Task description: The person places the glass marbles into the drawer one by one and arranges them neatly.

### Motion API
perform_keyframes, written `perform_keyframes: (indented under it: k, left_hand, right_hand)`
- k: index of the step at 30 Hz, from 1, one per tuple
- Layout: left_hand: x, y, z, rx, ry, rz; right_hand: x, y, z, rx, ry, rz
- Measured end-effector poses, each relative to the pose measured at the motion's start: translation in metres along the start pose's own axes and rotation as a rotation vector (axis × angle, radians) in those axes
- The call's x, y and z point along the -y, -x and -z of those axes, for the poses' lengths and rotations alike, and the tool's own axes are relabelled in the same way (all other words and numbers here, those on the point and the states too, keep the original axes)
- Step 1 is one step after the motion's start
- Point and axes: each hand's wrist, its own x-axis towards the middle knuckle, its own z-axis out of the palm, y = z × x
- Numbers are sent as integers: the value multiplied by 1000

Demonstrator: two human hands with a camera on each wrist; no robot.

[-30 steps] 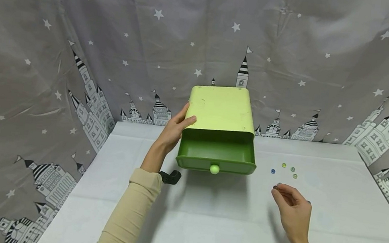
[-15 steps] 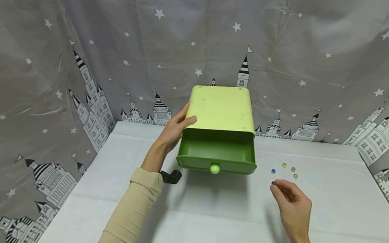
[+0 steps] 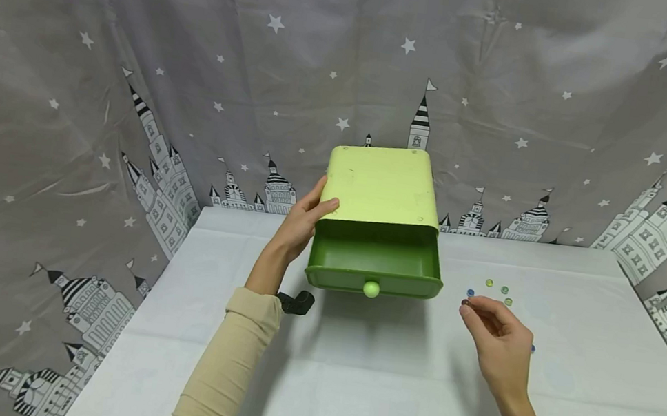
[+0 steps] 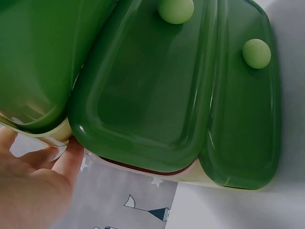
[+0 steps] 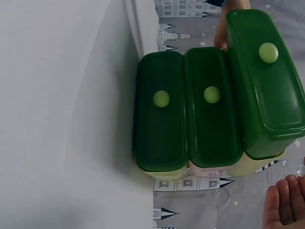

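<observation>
A drawer unit (image 3: 382, 186) with a pale yellow-green top stands near the back of the table. Its top drawer (image 3: 374, 258) is pulled out and nothing shows inside it. My left hand (image 3: 297, 224) holds the unit's upper left side, thumb on the top edge and fingers along the side. In the left wrist view, two lower drawers with round knobs are pushed in. To the right of the drawer, above the table, my right hand (image 3: 500, 346) pinches a small dark red glass bead (image 3: 465, 303) between thumb and fingertip.
Several small glass beads lie right of the unit, among them a blue one (image 3: 470, 292), a yellow one (image 3: 489, 283) and a green one (image 3: 504, 290). Another blue bead (image 3: 533, 348) peeks out beside the right hand. A grey curtain (image 3: 296, 106) hangs behind the white table (image 3: 359, 405).
My right hand has risen slightly and moved a little left, toward the drawer, with the bead in its pinch. My left hand stays on the unit.
</observation>
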Motion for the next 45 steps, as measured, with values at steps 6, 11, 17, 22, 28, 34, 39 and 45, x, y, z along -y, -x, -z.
perform_keyframes:
  k: [6, 11, 17, 22, 28, 34, 39, 45]
  left_hand:
    - [0, 0, -1, -11, 2, 13]
    - [0, 0, -1, -7, 13, 6]
    - [1, 0, -1, -8, 9, -3]
    - [6, -4, 2, -16, 13, 6]
    - [23, -17, 8, -31, 35, -7]
    - [26, -17, 6, -49, 47, -20]
    - [26, -17, 6, -56, 42, -28]
    - [25, -18, 6, -40, 53, -7]
  right_hand:
    - [5, -2, -2, 2, -33, 10]
    - [10, -3, -4, -17, -48, 32]
    - [17, -7, -6, -15, -64, 77]
    - [22, -9, -10, -10, -78, 114]
    - [28, -14, -15, 2, -113, 144]
    - [37, -20, -25, 5, -150, 186]
    - [44, -27, -34, -16, -91, 193]
    - [50, -35, -44, -10, -77, 176]
